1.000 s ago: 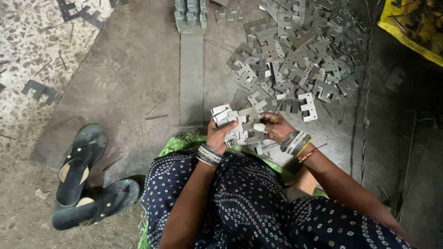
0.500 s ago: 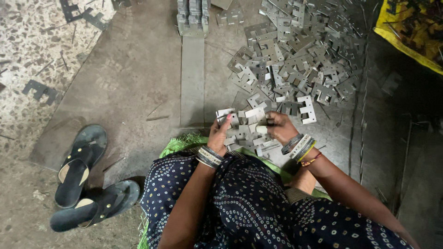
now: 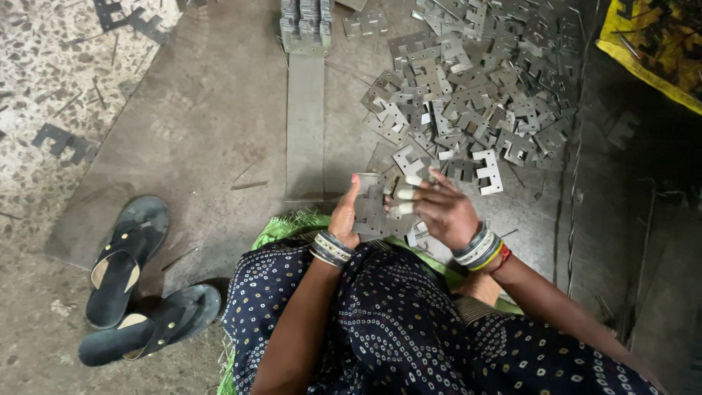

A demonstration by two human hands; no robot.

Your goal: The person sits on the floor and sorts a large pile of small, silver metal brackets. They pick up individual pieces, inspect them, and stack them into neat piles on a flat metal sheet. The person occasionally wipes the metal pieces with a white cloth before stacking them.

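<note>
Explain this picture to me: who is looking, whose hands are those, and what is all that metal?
The view comes from a camera worn on a person's head, looking down at their own lap and hands. The left hand holds a small stack of flat metal plates in its grip; the right hand, with pale caps on its fingertips, touches that stack. Beyond lies a heap of stamped metal pieces on a grey sheet. A pair of dark sandals sits to the left.

Small metal workshop, floor level: my far heap of stamped grey E-shaped steel plates [image 3: 468, 95], worn concrete floor [image 3: 212, 124], black rubber sandals [image 3: 135, 281] near left.
</note>
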